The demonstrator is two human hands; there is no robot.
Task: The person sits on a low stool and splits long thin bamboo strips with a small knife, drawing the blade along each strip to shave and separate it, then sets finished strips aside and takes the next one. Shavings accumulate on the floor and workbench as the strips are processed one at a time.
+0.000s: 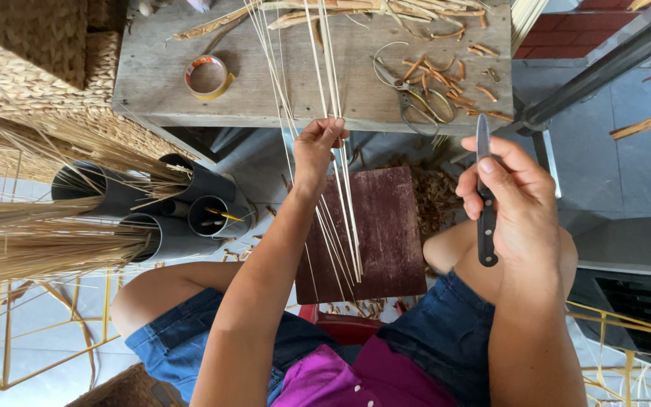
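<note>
Nearest the camera are the person's magenta shirt and blue denim shorts, with both forearms extended forward over the knees.

The left hand is raised just below the near edge of the table. Its fingers are pressed together, pinching a bundle of thin pale reed strips. The strips run from the far side of the table, across its near edge, through the hand, and hang down in front of a dark red board that stands between the knees.

The right hand is closed around the black handle of a knife. The blade points up toward the near right corner of the table; the thumb lies along the handle. The knife is clear of the strips.

On the table, a roll of yellow tape lies near the near left corner. Scissors lie near the near edge right of centre, among short brown offcuts.

Left of the person, grey tubes hold bundles of straw-coloured stalks. Brown shavings lie on the floor beyond the board.
</note>
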